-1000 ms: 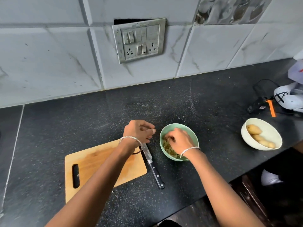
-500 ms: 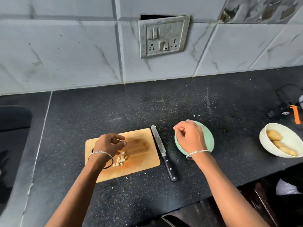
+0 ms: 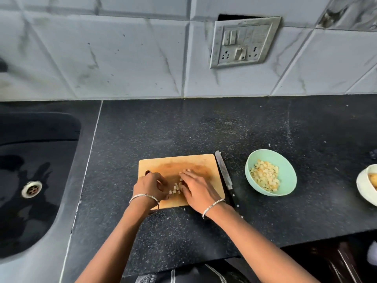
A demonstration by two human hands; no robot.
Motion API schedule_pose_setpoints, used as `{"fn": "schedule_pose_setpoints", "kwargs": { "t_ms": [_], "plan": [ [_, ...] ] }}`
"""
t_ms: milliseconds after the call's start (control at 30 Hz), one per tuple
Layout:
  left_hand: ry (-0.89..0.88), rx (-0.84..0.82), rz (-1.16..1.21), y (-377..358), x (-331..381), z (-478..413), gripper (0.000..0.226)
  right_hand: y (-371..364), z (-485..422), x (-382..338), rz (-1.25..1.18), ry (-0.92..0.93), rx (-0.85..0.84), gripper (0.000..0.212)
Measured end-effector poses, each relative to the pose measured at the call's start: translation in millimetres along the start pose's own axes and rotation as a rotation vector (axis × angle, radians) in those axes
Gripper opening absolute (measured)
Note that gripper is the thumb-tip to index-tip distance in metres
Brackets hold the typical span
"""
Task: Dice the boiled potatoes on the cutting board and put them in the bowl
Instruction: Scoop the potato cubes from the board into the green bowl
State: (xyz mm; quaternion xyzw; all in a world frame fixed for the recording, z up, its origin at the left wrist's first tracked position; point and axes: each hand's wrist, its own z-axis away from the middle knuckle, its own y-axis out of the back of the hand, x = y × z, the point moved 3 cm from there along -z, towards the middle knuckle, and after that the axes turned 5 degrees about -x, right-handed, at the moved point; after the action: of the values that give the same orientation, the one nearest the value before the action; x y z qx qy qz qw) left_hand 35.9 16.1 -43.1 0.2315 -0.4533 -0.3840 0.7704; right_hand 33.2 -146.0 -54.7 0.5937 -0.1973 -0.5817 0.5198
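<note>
A second ago the right hand [image 3: 199,189] was down in the green bowl [image 3: 288,169], letting go of a load, while the left hand [image 3: 152,185] hung by the knife [image 3: 223,172]. The left hand then went back to the cutting board [image 3: 177,162], and now the right has joined it. With that hand gone, we can see the potato cubes in the bowl [image 3: 265,177], which cover its floor.

Both hands now sit on the near half of the board, which lies close to the front edge of the counter [image 3: 204,129], about midway along it. Between them is the small heap of diced potato [image 3: 176,188] that remains. The right hand lies fairly flat, fingers stretched toward the back wall, its inner side against the cubes. The left hand's fingers are bent, tips down beside the heap. We cannot tell whether it already pinches any pieces.

We read this as the hands closing in to gather the last of this batch for another trip to the bowl, which stands on the counter just right of the board. The knife lies untouched between board and bowl, along the board's right edge.

The task is not near done. At the right edge of the view a white bowl [image 3: 363,189] shows something yellow [image 3: 373,178], which we take for a whole potato still to be cut.
</note>
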Motion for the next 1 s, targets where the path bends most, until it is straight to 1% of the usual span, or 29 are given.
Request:
{"fn": "schedule_pose_setpoints", "kwargs": {
  "t_ms": [100, 200, 233, 300, 333, 367, 400, 467, 500, 567, 633, 733, 767, 800, 867, 900, 933, 967, 1000],
  "plan": [
    [0.014, 0.028, 0.022, 1.9, -9.0, 3.1, 0.024, -16.2, 6.3, -7.6, 0.056, 0.054, 0.014, 0.048],
    [0.016, 0.054, 0.069, 4.6, -18.6, 3.6, 0.021, -36.2, 6.0, -9.1, 0.068, 0.084, -0.035, 0.044],
    [0.013, 0.064, 0.086, 5.3, -21.8, 3.4, 0.02, -41.2, 6.8, -12.6, 0.128, 0.121, -0.054, 0.042],
    [0.004, 0.084, 0.115, 5.2, -24.6, 4.0, 0.019, -46.6, 9.4, -17.3, 0.195, 0.175, -0.077, 0.054],
    [-0.004, 0.09, 0.122, 4.8, -26.4, 3.8, 0.019, -46.2, 10.6, -19.8, 0.213, 0.172, -0.051, 0.058],
    [-0.015, 0.098, 0.129, 4.2, -27.0, 4.0, 0.019, -43.1, 12.4, -23.1, 0.221, 0.172, -0.016, 0.058],
    [-0.026, 0.102, 0.135, 3.7, -28.3, 3.8, 0.018, -40.2, 15.4, -26.5, 0.202, 0.163, -0.014, 0.053],
    [-0.042, 0.104, 0.147, 2.6, -29.7, 3.6, 0.018, -39.1, 21.7, -24.4, 0.238, 0.187, 0.061, 0.035],
    [-0.047, 0.095, 0.148, 2.5, -30.4, 3.1, 0.018, -38.4, 25.0, -24.4, 0.258, 0.195, 0.088, 0.033],
    [-0.051, 0.075, 0.147, 2.8, -31.0, 2.5, 0.019, -40.7, 30.2, -22.1, 0.248, 0.183, 0.079, 0.044],
    [-0.055, 0.066, 0.149, 3.3, -31.2, 1.9, 0.019, -43.0, 36.9, -20.7, 0.233, 0.168, 0.034, 0.053],
    [-0.07, 0.064, 0.141, 4.0, -32.1, 1.2, 0.019, -49.6, 42.4, -18.1, 0.29, 0.134, 0.013, 0.069],
    [-0.076, 0.063, 0.14, 4.1, -32.3, 1.2, 0.018, -51.2, 42.7, -15.7, 0.31, 0.114, 0.011, 0.07],
    [-0.08, 0.062, 0.143, 4.1, -32.2, 0.9, 0.018, -54.1, 42.4, -12.6, 0.332, 0.106, -0.008, 0.067],
    [-0.088, 0.057, 0.146, 4.4, -33.2, 0.6, 0.018, -57.1, 42.3, -10.4, 0.354, 0.109, 0.004, 0.054],
    [-0.094, 0.055, 0.146, 4.9, -33.8, 0.9, 0.018, -57.8, 42.2, -8.0, 0.35, 0.073, -0.014, 0.052],
    [-0.099, 0.056, 0.149, 4.7, -33.8, 0.7, 0.018, -57.8, 42.4, -5.2, 0.355, 0.053, -0.032, 0.056],
    [-0.103, 0.055, 0.15, 4.7, -34.1, 0.6, 0.018, -57.4, 43.4, -4.9, 0.37, 0.059, -0.02, 0.056],
    [-0.105, 0.052, 0.151, 4.6, -34.2, 0.6, 0.018, -57.9, 44.6, -4.5, 0.394, 0.079, -0.005, 0.051]
  ]
}}
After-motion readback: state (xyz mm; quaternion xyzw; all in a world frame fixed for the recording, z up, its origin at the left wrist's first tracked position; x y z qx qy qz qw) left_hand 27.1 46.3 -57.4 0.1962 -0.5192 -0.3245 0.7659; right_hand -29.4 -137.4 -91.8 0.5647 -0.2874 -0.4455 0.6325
